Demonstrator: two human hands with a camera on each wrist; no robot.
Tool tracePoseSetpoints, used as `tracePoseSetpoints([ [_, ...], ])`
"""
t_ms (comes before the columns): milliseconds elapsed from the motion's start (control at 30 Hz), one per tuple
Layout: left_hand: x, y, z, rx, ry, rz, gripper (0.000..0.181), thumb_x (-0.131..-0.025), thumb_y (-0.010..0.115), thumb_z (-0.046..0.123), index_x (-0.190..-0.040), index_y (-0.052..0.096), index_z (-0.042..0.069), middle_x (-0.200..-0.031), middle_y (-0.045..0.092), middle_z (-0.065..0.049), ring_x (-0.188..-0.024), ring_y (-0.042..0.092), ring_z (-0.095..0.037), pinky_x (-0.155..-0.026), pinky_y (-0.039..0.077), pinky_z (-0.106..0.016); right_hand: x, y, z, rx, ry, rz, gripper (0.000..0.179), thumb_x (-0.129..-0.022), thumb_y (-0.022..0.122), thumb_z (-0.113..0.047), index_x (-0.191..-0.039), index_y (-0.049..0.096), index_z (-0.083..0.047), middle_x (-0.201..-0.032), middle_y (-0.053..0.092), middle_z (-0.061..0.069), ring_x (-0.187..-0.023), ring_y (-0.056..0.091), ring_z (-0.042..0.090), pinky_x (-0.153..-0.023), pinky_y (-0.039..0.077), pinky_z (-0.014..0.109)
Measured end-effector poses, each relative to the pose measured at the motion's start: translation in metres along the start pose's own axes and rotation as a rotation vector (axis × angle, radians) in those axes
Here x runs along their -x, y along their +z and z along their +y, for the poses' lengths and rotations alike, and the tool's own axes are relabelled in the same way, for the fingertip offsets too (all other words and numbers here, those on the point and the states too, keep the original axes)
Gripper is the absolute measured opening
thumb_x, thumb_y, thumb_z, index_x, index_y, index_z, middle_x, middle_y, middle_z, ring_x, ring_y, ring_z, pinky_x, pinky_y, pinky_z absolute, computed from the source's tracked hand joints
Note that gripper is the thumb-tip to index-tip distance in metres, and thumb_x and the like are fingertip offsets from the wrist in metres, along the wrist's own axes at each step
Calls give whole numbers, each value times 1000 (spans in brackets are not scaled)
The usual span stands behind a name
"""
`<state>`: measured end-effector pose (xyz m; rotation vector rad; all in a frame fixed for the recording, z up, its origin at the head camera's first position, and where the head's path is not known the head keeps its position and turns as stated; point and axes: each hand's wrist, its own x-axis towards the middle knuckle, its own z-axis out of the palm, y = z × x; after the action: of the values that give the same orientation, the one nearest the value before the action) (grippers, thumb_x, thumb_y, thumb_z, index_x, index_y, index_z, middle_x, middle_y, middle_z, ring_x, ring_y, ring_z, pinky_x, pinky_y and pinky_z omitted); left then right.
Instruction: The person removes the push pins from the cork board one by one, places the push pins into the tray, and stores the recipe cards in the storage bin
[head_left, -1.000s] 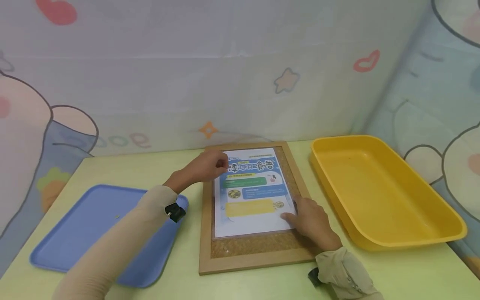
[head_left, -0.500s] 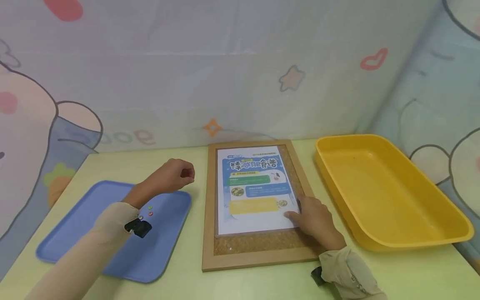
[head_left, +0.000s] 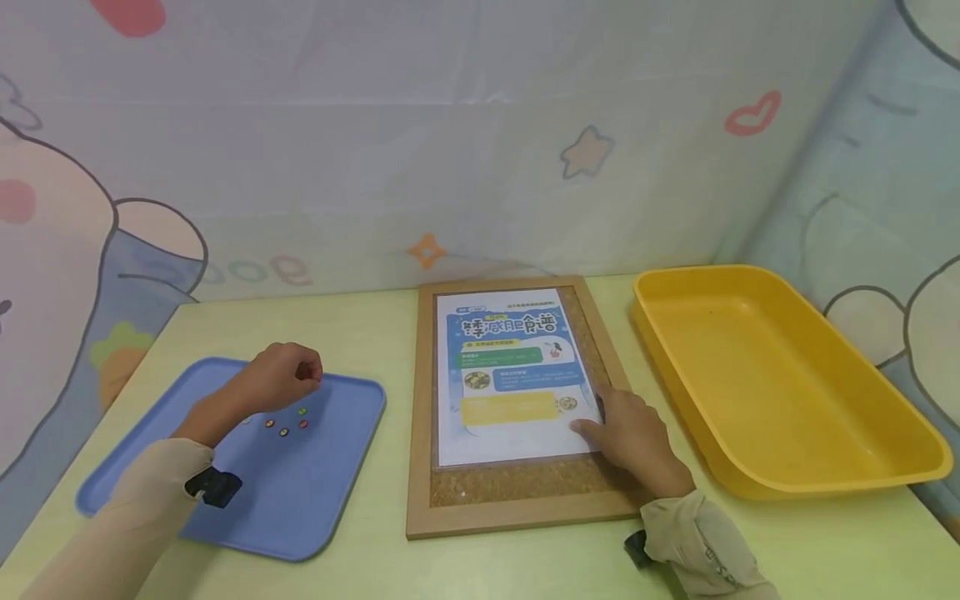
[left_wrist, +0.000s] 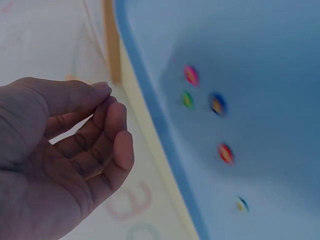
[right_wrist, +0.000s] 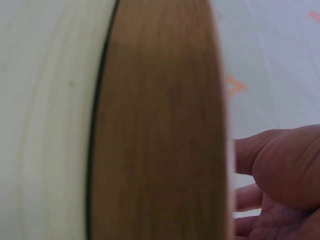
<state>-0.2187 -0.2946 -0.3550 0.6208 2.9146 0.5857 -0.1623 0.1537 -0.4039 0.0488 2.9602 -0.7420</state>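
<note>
My left hand (head_left: 273, 375) hovers over the back of a blue tray (head_left: 292, 508), with thumb and forefinger tips together and the other fingers loosely bent. In the left wrist view nothing shows between those fingertips (left_wrist: 106, 89). On the tray lie several small round pieces (left_wrist: 226, 153) with coloured rims and yellowish centres. My right hand (head_left: 637, 437) rests on the right side of a wood-framed cork board (head_left: 525, 518), thumb stretched over the lower right corner of a printed sheet (head_left: 517, 437). The right wrist view shows the wooden frame up close, hiding part of the right fingers (right_wrist: 249, 197).
A deep yellow bin (head_left: 780, 375) stands to the right of the board, close to the right forearm. The pale green table (head_left: 450, 575) ends at a cartoon-printed curtain (head_left: 360, 167) behind.
My left hand has moved left and toward me, from the sheet's upper left corner to over the blue tray, uncovering that corner. My right hand keeps its place on the board.
</note>
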Motion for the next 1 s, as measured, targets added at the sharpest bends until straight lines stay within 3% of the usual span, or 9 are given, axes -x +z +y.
tracePoseSetpoints([
  [233,10,2,-21,-33,-34,-14,10,-84,62,-1,-78,63,6,-71,60,0,-65,51,-14,-63,43,-32,1,0,0,2,11,-3,64,-88,75,-28,-137,52,6,-114,66,23,-88,58,31,-80,51,49],
  [400,16,5,-28,-69,-31,-35,12,-84,60,-3,-75,62,5,-69,59,-1,-63,49,-14,-60,41,-32,1,0,-1,1,12,3,61,-87,76,-29,-133,55,6,-108,67,21,-85,58,30,-75,51,46],
  [600,19,13,-33,-148,-99,-46,18,-80,57,-7,-70,58,8,-65,55,-2,-60,48,-16,-56,38,-31,1,0,-1,-2,10,5,61,-87,76,-29,-133,55,6,-109,67,21,-85,58,30,-76,51,46],
  [867,21,23,-27,-264,-113,37,27,-83,54,-8,-63,51,10,-60,48,-2,-55,41,-18,-51,32,-31,0,0,-1,0,1,13,59,-87,76,-29,-131,57,6,-104,68,19,-83,58,29,-74,50,44],
  [1000,23,28,-20,-378,-87,81,23,-85,57,-9,-67,56,6,-64,53,-6,-57,44,-19,-49,37,-35,0,1,0,-1,-2,15,60,-87,76,-29,-132,56,5,-105,68,20,-84,58,30,-75,50,46],
])
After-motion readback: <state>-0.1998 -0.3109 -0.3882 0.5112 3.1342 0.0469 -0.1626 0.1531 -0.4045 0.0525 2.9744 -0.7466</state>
